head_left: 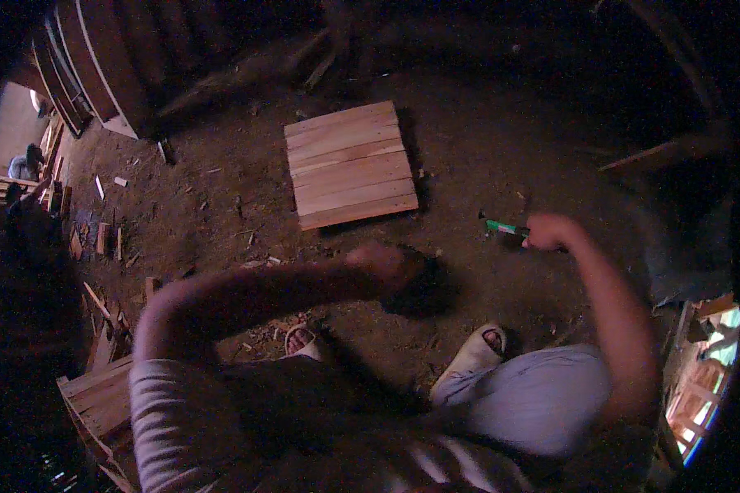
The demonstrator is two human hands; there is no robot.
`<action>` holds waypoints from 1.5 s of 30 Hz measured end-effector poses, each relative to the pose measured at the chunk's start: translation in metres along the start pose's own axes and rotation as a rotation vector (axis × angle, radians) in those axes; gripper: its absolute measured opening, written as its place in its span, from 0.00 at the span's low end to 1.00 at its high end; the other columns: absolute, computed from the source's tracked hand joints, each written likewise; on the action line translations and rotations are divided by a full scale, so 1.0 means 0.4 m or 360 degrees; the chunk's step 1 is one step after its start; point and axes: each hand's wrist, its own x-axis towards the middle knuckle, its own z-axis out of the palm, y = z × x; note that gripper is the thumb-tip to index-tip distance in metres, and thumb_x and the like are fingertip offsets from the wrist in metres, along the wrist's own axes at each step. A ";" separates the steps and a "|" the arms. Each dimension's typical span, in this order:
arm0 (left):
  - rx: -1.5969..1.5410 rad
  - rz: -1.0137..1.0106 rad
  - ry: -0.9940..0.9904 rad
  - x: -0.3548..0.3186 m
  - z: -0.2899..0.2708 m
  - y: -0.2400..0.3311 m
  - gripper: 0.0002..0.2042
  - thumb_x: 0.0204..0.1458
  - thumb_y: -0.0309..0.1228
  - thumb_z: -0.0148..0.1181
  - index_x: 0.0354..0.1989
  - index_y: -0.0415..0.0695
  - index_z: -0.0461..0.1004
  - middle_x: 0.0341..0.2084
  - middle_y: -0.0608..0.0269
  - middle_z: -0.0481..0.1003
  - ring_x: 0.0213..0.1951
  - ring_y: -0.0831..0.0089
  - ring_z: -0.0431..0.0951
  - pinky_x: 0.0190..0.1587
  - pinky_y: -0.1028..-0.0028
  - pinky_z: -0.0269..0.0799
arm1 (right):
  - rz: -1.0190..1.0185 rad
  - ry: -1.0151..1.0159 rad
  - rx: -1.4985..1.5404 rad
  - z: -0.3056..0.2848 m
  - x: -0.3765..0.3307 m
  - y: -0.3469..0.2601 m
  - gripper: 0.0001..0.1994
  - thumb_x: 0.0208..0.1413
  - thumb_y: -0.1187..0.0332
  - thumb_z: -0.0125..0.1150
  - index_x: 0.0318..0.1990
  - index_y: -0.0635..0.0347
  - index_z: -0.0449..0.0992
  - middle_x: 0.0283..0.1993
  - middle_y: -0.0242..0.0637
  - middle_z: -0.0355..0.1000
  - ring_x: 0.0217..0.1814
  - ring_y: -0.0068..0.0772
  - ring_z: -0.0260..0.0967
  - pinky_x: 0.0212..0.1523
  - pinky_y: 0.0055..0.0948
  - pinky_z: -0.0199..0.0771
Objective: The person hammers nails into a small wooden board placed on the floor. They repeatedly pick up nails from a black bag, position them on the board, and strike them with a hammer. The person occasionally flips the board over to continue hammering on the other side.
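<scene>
My right hand (pixel 551 232) is closed round the black grip of a hammer (pixel 506 228) with a green shaft, held out to the right over the dirt floor. Its small dark head points left and is hard to make out. My left forearm reaches across to the middle, where my left hand (pixel 384 264) is at a dark, rounded thing (pixel 423 287) on the ground. Shadow hides its fingers, and I cannot tell what the dark thing is. Just beyond lies a square wooden panel (pixel 352 167) of several planks joined side by side.
Wood scraps (pixel 103 238) litter the dirt at left. A wooden crate (pixel 99 403) stands by my left side, and tall boards (pixel 99 66) lean at the far left. A person (pixel 26 164) is in the distance there. Dark cloth (pixel 686 255) hangs at right.
</scene>
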 end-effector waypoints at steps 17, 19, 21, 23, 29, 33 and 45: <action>-0.1567 -0.0784 0.2591 -0.060 0.081 -0.744 0.11 0.47 0.27 0.66 0.37 0.37 0.77 0.33 0.62 0.79 0.35 0.76 0.77 0.38 0.76 0.72 | -0.0140 0.1915 0.1262 -0.018 0.470 -0.605 0.13 0.59 0.61 0.52 0.44 0.61 0.66 0.29 0.55 0.71 0.33 0.60 0.70 0.31 0.50 0.68; -0.1559 -0.0686 0.2522 -0.023 0.104 -0.757 0.10 0.48 0.27 0.66 0.38 0.39 0.76 0.33 0.62 0.78 0.35 0.75 0.76 0.39 0.75 0.73 | 0.0014 0.1972 0.0976 -0.051 0.516 -0.642 0.13 0.59 0.61 0.52 0.44 0.61 0.66 0.38 0.54 0.70 0.40 0.57 0.70 0.36 0.48 0.70; -0.1396 -0.0619 0.2591 0.020 0.133 -0.752 0.08 0.48 0.27 0.65 0.36 0.41 0.76 0.32 0.61 0.78 0.35 0.73 0.76 0.38 0.74 0.72 | 0.0061 0.2189 0.0635 -0.073 0.562 -0.662 0.14 0.58 0.60 0.53 0.44 0.61 0.66 0.44 0.52 0.68 0.45 0.55 0.69 0.39 0.46 0.71; -0.1195 -0.0597 0.2721 0.051 0.142 -0.734 0.07 0.47 0.27 0.64 0.35 0.42 0.76 0.31 0.60 0.77 0.36 0.69 0.75 0.39 0.72 0.71 | 0.0077 0.2306 0.0453 -0.083 0.591 -0.670 0.16 0.57 0.59 0.53 0.46 0.61 0.66 0.47 0.50 0.65 0.48 0.53 0.66 0.43 0.45 0.70; -0.0443 -0.0888 0.2723 0.049 0.122 -0.703 0.07 0.46 0.31 0.63 0.33 0.45 0.75 0.32 0.62 0.76 0.44 0.59 0.70 0.49 0.64 0.62 | 0.0195 0.2372 0.0342 -0.101 0.565 -0.729 0.23 0.56 0.54 0.53 0.52 0.60 0.64 0.48 0.48 0.63 0.52 0.53 0.62 0.48 0.46 0.67; -0.0547 -0.0849 0.2691 0.051 0.112 -0.691 0.06 0.47 0.30 0.62 0.32 0.45 0.75 0.34 0.62 0.76 0.44 0.58 0.70 0.51 0.63 0.60 | 0.0211 0.2308 0.0356 -0.100 0.574 -0.726 0.25 0.55 0.50 0.52 0.53 0.59 0.64 0.50 0.47 0.62 0.52 0.53 0.61 0.48 0.47 0.67; -0.0459 -0.0726 0.2628 0.049 0.129 -0.719 0.09 0.43 0.21 0.57 0.35 0.44 0.73 0.32 0.61 0.75 0.41 0.58 0.69 0.50 0.65 0.62 | 0.0315 0.2247 0.0255 -0.122 0.558 -0.733 0.24 0.56 0.48 0.50 0.51 0.58 0.66 0.48 0.44 0.63 0.50 0.50 0.63 0.49 0.44 0.66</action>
